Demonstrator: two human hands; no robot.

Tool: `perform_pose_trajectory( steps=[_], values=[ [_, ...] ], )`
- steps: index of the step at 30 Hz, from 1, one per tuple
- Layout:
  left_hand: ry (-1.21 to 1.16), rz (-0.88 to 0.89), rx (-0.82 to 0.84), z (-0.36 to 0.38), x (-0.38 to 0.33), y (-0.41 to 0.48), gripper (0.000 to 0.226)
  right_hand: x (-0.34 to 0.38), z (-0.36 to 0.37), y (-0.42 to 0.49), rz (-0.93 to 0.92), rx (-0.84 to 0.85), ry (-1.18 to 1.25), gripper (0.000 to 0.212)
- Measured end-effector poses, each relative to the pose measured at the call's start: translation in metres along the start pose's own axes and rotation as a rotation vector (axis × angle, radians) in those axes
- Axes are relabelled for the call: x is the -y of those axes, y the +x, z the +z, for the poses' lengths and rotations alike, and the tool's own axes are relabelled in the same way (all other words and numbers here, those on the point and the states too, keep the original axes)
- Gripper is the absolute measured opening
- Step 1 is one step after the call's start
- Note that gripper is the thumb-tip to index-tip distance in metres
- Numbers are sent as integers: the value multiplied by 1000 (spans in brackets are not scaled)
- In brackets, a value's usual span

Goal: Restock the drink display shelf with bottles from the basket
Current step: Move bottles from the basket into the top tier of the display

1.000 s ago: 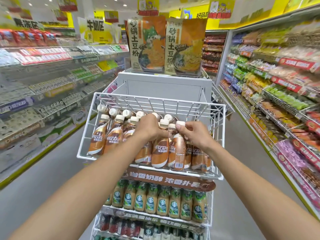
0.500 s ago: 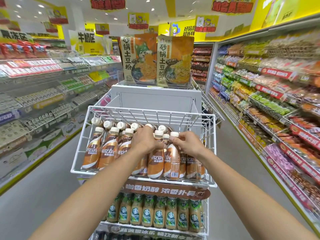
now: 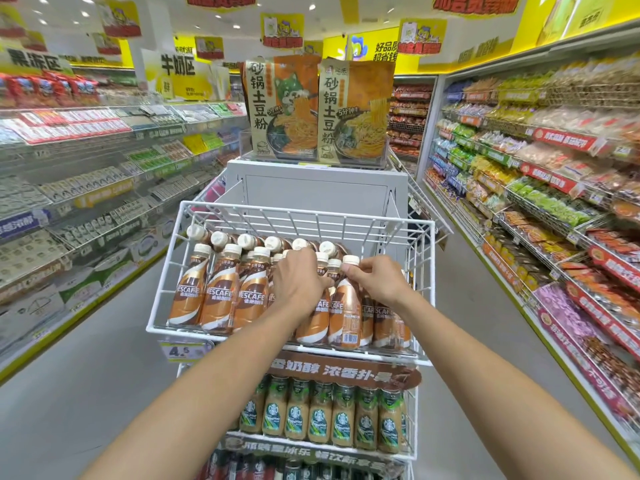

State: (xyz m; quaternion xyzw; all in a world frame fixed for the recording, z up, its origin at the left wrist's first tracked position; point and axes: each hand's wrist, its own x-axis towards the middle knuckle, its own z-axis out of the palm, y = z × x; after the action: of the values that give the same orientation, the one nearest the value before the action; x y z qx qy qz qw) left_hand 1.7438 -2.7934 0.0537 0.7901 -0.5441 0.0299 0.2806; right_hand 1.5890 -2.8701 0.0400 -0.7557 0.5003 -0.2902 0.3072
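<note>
A white wire shelf basket (image 3: 221,341) tops the drink display and holds several brown Nescafe coffee bottles (image 3: 216,296) with cream caps, standing in rows. My left hand (image 3: 299,284) reaches in and curls round the neck of a bottle in the front row. My right hand (image 3: 379,282) pinches the neck of the neighbouring Nescafe bottle (image 3: 346,313) just under its cap. The supply basket is out of view.
Below sits a tier of Starbucks bottles (image 3: 320,415), then darker bottles at the bottom. A grey cabinet (image 3: 315,192) behind carries two noodle packs (image 3: 318,109). Stocked snack shelves (image 3: 554,188) line the right aisle and goods shelves (image 3: 86,174) the left. Grey floor on both sides.
The view has tilted up, so the display sits lower in frame. Both hands stay on the same front-row bottle necks, which have barely shifted.
</note>
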Motion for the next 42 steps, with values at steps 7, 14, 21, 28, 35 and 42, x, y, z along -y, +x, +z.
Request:
perform_pose_trajectory(
  steps=[7, 14, 21, 28, 35, 42],
  values=[
    [-28, 58, -50, -6, 11, -12, 53, 1, 3, -11, -36, -89, -58, 43],
    [162, 294, 284, -65, 51, -60, 52, 28, -4, -76, -80, -46, -390, 46],
    [418, 470, 369, -116, 78, -144, 79, 65, -12, -189, -138, 93, -677, 81],
    [319, 468, 494, -106, 116, -222, 82, 53, 18, -293, -164, 185, -818, 77],
    [248, 387, 630, -39, 168, -271, 71, -21, 91, -308, -122, 362, -733, 74],
    [211, 148, 897, 135, 281, -368, 73, -208, 252, -348, 11, 613, -607, 69]
  ],
)
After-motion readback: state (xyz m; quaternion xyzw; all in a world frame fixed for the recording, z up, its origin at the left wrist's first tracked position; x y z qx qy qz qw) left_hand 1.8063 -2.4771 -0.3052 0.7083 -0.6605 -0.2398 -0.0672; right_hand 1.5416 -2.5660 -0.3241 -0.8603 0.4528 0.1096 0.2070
